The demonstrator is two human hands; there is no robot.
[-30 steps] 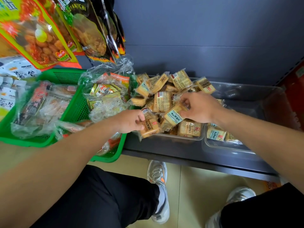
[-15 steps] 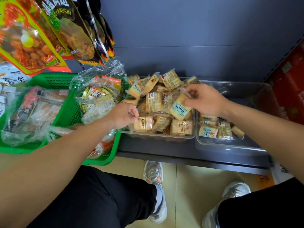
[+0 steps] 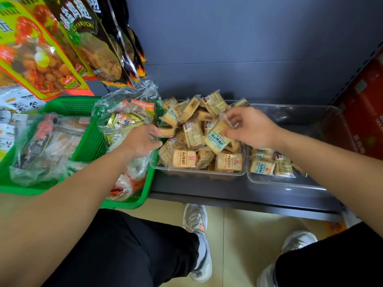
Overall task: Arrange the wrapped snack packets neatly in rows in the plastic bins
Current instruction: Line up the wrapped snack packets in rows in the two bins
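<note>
Two clear plastic bins stand side by side on a dark shelf. The left bin (image 3: 199, 174) is heaped with several tan wrapped snack packets (image 3: 184, 158). The right bin (image 3: 290, 184) holds a few packets (image 3: 262, 167) in its near left corner. My right hand (image 3: 249, 127) pinches one blue-labelled packet (image 3: 216, 139) by its wrapper above the heap. My left hand (image 3: 141, 141) hovers at the left bin's left edge with loosely curled fingers that hold nothing.
A green basket (image 3: 87, 146) of bagged snacks sits left of the bins. Large snack bags (image 3: 41, 50) hang above it. A red carton (image 3: 364, 112) stands at the right. My knees and shoes (image 3: 196, 235) are below the shelf edge.
My left hand let go of the packet at the heap's front and drew back to the left. My right hand keeps hold of the blue-labelled packet above the heap.
</note>
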